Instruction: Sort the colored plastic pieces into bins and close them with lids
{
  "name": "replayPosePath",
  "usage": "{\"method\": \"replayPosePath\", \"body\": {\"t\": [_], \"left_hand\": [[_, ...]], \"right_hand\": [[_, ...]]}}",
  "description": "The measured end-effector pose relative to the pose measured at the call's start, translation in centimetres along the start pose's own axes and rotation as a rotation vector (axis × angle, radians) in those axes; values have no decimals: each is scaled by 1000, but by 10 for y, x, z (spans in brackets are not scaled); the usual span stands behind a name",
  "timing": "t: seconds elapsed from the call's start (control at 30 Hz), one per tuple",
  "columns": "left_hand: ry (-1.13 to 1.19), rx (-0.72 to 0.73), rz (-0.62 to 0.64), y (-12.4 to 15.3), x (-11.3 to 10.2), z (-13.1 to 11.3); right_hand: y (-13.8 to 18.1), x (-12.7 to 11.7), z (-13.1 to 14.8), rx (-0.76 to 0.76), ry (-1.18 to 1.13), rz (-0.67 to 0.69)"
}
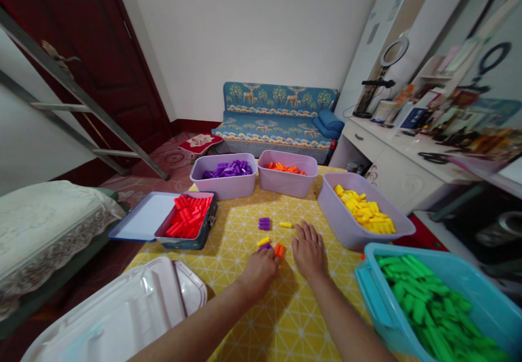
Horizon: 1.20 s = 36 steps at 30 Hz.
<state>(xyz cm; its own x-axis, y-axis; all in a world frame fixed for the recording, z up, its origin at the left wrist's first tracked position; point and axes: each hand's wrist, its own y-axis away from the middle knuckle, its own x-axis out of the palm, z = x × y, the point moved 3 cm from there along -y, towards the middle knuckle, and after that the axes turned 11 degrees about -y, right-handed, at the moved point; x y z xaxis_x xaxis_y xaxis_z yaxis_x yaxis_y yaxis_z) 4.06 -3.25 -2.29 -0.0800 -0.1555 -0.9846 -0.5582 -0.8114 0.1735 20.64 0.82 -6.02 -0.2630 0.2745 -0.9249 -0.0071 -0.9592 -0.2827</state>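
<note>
My left hand [261, 269] rests on the yellow tablecloth [244, 226], its fingers curled at a small cluster of loose pieces: an orange one [279, 250], a purple one [264, 247] and a yellow one [263, 241]. What its fingers hold is hidden. My right hand [309, 250] lies flat on the cloth beside it, fingers stretched out, holding nothing. Farther off lie a purple pair [264, 223] and a single yellow piece [286, 224].
Lilac tubs hold purple pieces [223, 185], orange pieces [287, 182] and yellow pieces [346, 231]. An open tin [204, 231] holds red pieces. A blue bin [481, 297] holds green pieces. A white lid [122, 313] lies front left. Sofa, ladder, bed and dresser surround the table.
</note>
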Motion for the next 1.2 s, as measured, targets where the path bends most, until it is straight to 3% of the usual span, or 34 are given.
{"method": "replayPosePath", "body": {"t": [0.13,0.27,0.4,0.5,0.67,1.0,1.2], "left_hand": [[142,-25,-95,2,-10,2],[395,-299,-225,-3,-28,33],[493,-469,-165,-19,-23,63],[428,-408,-95,-26,-12,69],[269,-264,-97,-28,-4,66],[153,-261,-28,-30,-8,60],[549,-368,-43,-34,-12,65]], "right_hand": [[0,0,0,2,-1,-2],[0,2,0,5,-5,-7],[0,3,-1,5,-1,-6],[0,2,-1,3,2,-3],[1,-1,0,5,-4,-1],[0,-5,3,21,-16,12],[0,-4,2,28,-32,7]]}}
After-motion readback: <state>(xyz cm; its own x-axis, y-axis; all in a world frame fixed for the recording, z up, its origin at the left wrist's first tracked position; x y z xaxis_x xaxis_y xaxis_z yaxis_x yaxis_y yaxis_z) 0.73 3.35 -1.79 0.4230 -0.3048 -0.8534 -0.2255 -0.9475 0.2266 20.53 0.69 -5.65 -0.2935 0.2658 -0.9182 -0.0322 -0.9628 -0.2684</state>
